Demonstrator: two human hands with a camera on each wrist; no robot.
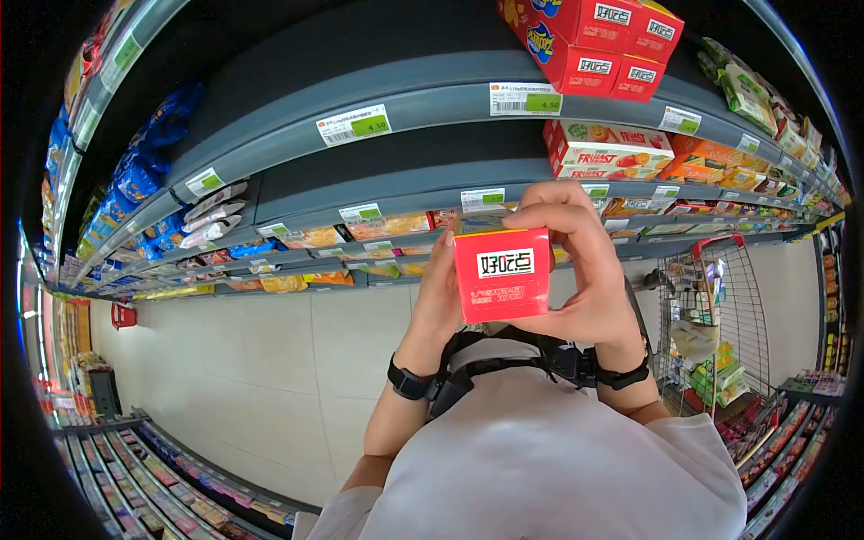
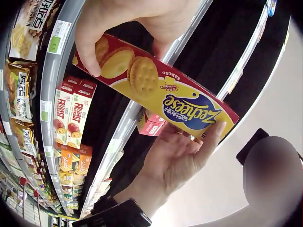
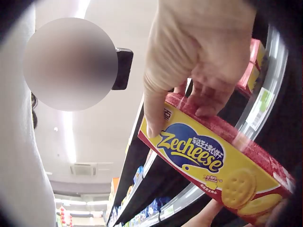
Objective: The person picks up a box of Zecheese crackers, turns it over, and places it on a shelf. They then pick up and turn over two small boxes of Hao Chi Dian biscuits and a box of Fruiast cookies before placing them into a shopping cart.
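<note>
Carton (image 2: pixel 154 87), red and yellow, sat within my grip, left hand (image 2: pixel 135 19) pinching its cracker-pictured end, right hand (image 3: pixel 203 52) its lettered end, and I judged it light, stiff, slightly slick, breakable inside, best taken gently by its long edges.

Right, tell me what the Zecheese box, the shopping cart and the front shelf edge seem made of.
Zecheese box: probably thin printed cardboard, glossy; crisp folded edges, light glinting off its red side.
Shopping cart: likely metal wire; its basket shows a thin open grid.
Shelf edge: smooth grey, perhaps plastic or painted metal; its even sheen doesn't settle which.
</note>
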